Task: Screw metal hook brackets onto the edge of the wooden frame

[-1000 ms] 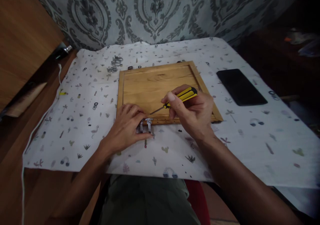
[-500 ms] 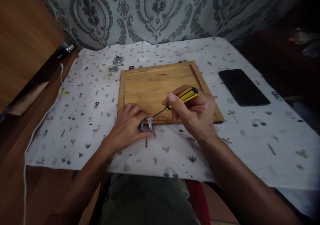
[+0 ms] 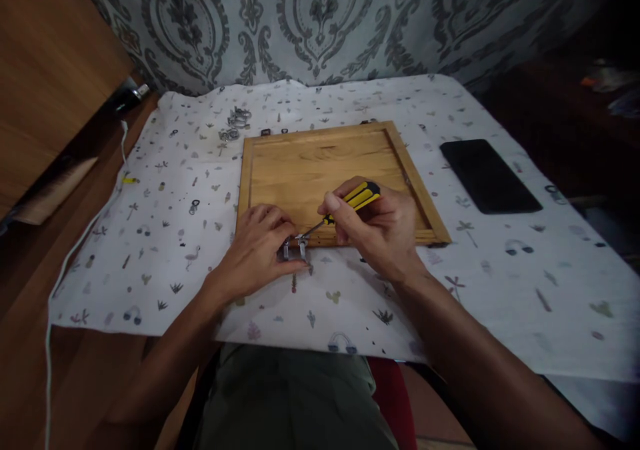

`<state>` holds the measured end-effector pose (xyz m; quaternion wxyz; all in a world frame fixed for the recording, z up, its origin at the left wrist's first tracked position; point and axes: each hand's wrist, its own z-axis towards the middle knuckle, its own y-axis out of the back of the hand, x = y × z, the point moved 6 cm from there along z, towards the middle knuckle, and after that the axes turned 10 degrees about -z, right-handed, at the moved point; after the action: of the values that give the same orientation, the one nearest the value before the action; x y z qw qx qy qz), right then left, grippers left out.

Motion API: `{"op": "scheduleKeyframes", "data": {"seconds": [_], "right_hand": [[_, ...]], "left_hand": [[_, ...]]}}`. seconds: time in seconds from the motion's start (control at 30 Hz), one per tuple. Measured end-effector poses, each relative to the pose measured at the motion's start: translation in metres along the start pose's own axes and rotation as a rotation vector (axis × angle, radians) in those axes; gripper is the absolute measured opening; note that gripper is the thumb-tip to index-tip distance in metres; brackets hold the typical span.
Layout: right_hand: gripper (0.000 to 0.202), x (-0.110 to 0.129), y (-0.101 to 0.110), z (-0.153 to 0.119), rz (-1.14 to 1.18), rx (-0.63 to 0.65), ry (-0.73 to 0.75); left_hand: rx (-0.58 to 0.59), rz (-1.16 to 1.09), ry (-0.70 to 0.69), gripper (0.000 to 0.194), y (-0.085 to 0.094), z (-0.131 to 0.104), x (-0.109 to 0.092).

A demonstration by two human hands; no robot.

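A framed wooden panel (image 3: 320, 163) lies flat on the patterned tablecloth. At its near edge, left of centre, sits a small metal hinge (image 3: 302, 245). My left hand (image 3: 257, 253) is closed around the hinge, thumb below and fingers resting on the panel's edge. My right hand (image 3: 383, 233) grips a yellow and black screwdriver (image 3: 361, 197). The screwdriver slants down to the left, its tip at the hinge. Whether the tip sits in a screw is too small to tell.
Several metal hinges (image 3: 236, 123) lie in a pile behind the panel's left corner. A black phone (image 3: 490, 175) rests to the right. A white cable (image 3: 83, 237) runs along the left table edge, by a wooden cabinet (image 3: 60, 57). Patterned fabric (image 3: 320, 23) stands behind.
My right hand and the screwdriver's handle have shifted a little left, the tip staying at the hinge. My left hand keeps its place on the hinge. The view has moved slightly.
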<state>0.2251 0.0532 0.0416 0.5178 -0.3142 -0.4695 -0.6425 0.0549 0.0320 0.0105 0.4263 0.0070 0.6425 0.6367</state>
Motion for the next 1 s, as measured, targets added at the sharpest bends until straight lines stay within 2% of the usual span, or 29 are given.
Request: {"op": "scheduleKeyframes", "data": {"seconds": [0.13, 0.27, 0.4, 0.5, 0.6, 0.7, 0.87, 1.0], "right_hand": [[0.042, 0.003, -0.001, 0.000, -0.053, 0.009, 0.042], [0.039, 0.018, -0.004, 0.002, -0.149, 0.070, 0.142], [0.038, 0.028, -0.007, 0.008, -0.187, 0.229, 0.154], [0.034, 0.024, -0.007, 0.010, -0.087, 0.364, 0.106], [0.035, 0.017, -0.007, 0.011, -0.008, 0.429, 0.057], [0.037, 0.014, -0.007, 0.012, -0.027, 0.372, 0.061], [0.043, 0.019, -0.008, 0.012, -0.192, 0.145, 0.144], [0.046, 0.022, -0.012, 0.009, -0.230, 0.125, 0.157]], "left_hand": [[0.000, 0.011, 0.001, 0.049, 0.000, 0.001, -0.001], [0.012, 0.021, 0.011, 0.047, 0.000, 0.002, -0.001], [0.018, 0.019, 0.014, 0.043, 0.001, 0.002, -0.003], [0.032, 0.024, 0.018, 0.045, 0.001, 0.003, -0.004], [0.040, 0.032, 0.027, 0.047, 0.001, 0.003, -0.003], [0.039, 0.034, 0.021, 0.045, 0.000, 0.003, -0.003], [0.044, 0.022, 0.028, 0.047, 0.000, 0.003, -0.002], [0.048, 0.024, 0.031, 0.046, 0.000, 0.003, -0.002]]}}
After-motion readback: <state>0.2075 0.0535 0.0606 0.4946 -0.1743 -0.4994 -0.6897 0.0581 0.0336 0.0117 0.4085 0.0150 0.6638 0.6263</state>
